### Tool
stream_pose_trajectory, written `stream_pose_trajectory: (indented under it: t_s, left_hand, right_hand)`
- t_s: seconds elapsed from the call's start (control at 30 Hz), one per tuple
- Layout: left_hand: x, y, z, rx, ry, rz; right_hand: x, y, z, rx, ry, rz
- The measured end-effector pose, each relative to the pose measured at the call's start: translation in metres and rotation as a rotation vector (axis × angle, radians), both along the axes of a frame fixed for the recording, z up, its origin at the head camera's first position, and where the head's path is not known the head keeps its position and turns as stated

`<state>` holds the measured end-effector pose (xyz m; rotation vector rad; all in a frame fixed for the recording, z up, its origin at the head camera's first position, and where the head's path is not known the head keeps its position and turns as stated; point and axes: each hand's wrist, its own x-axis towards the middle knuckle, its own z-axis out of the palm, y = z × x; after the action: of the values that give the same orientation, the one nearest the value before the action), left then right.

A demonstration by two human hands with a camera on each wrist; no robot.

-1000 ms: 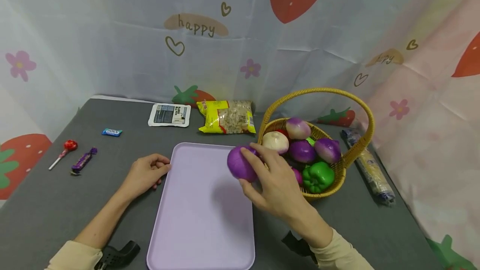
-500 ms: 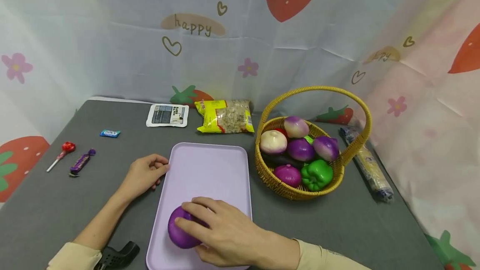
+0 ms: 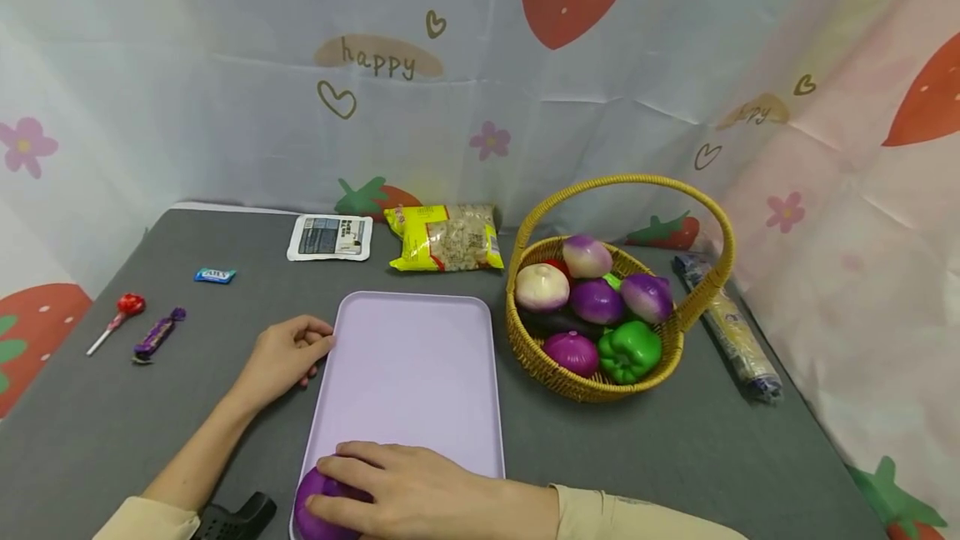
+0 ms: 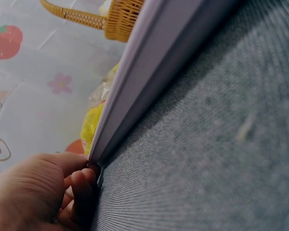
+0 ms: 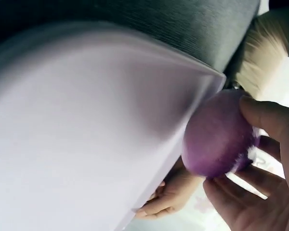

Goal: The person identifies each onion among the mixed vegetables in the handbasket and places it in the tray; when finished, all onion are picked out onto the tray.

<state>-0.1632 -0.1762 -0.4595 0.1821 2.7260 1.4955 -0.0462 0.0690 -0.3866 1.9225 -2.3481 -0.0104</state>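
Observation:
A round purple toy vegetable [image 3: 324, 507] is gripped in my right hand [image 3: 420, 490], over the near left corner of the pale lilac tray [image 3: 412, 373]. In the right wrist view the vegetable [image 5: 219, 134] sits between thumb and fingers by the tray's corner; whether it touches the tray I cannot tell. My left hand [image 3: 281, 361] pinches the tray's left rim with thumb and fingertips, as the left wrist view shows at the hand [image 4: 43, 192].
A yellow wicker basket [image 3: 551, 373] with toy vegetables, a green pepper [image 3: 630, 352] among them, stands right of the tray. Behind lie a yellow bag [image 3: 446, 237] and a white packet [image 3: 330, 237]. Leftward are a lollipop [image 3: 127, 307] and wrapped candies [image 3: 159, 336]. A long packet [image 3: 735, 340] lies rightmost.
My right hand has carried the purple vegetable from beside the basket across the tray to its near left corner. The left hand has stayed at the tray's rim. The head view has shifted slightly.

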Motion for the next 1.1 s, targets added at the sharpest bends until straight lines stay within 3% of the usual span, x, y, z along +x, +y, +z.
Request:
stream_pose_trajectory:
  t_s: [0.13,0.3,0.63,1.1]
  left_hand:
    - [0.0000,-0.0002,0.0024,0.005,-0.005,-0.002]
    - [0.0000,-0.0003,0.0054,0.000,0.007,-0.001]
    - [0.0019,0.0000,0.0025,-0.019,0.002,0.001]
    - [0.0021,0.0010,0.0032,-0.027,0.009,-0.001]
  right_hand:
    - [-0.0002,0.0008,-0.0025,0.069,-0.017,-0.022]
    - [-0.0003,0.0017,-0.0019,0.041,0.023,-0.028]
    - [0.0004,0.0024,0.0024,0.104,-0.060,-0.038]
    - [0.0019,0.0026,0.0063,0.096,-0.016,-0.053]
